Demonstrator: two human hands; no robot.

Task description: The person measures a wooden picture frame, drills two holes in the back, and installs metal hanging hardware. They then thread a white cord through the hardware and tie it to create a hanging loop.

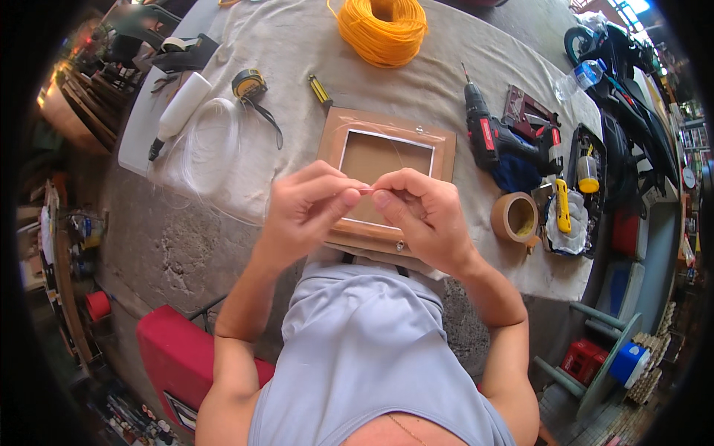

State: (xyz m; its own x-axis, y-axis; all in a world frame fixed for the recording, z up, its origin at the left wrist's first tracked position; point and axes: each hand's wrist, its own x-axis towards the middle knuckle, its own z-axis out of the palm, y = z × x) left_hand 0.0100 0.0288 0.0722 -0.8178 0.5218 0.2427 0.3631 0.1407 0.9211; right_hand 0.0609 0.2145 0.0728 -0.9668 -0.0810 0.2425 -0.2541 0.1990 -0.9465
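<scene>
My left hand [306, 204] and my right hand [425, 212] meet fingertip to fingertip above a wooden picture frame [444, 157]. Both are closed in a pinch on a thin clear line, whose exact run between the fingers is too fine to follow. A strand of it shows over the frame's opening. To the left lies a loose coil of clear line [195, 160], with strands trailing toward my left hand. The frame lies flat on the cloth-covered table, with small metal fittings on its far and near sides. My hands hide part of its near left side.
A roll of yellow-orange cord [383, 37] stands at the far edge. Leftward are a white bottle [181, 105] and a tape measure [249, 84]. On the right lie a drill [482, 128], a staple gun [529, 110], a brown tape roll [514, 217] and a yellow cutter [562, 207].
</scene>
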